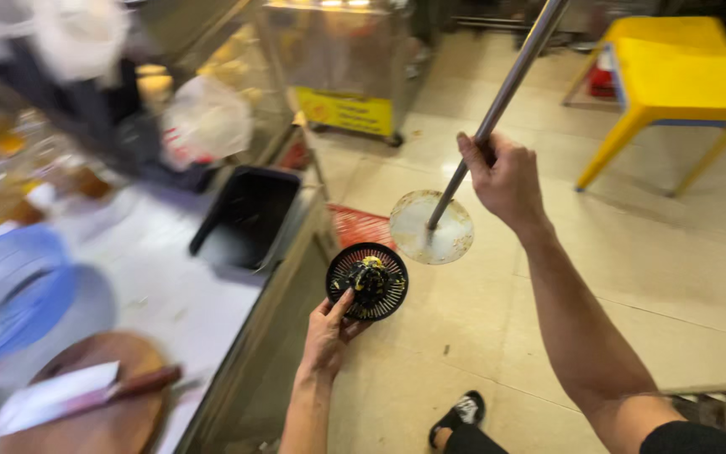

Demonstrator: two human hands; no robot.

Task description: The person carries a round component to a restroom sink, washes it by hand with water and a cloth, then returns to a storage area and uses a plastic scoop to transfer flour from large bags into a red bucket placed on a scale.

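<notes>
My left hand (329, 329) holds a round black slotted strainer disc (367, 282) by its near rim, low beside the counter; yellow pulp sits on its raised middle. My right hand (504, 178) grips a long slanting metal pole (507, 87) that ends in a round, stained, pale disc (431, 227) just above and right of the strainer. The two discs are close but apart.
A steel counter (186, 294) runs along the left with a black tray (249, 214), a blue basket (10, 294), and a cleaver (73, 393) on a round wooden board. A yellow plastic table (674, 71) stands far right. My sandalled foot (460, 416) rests on the tiled floor.
</notes>
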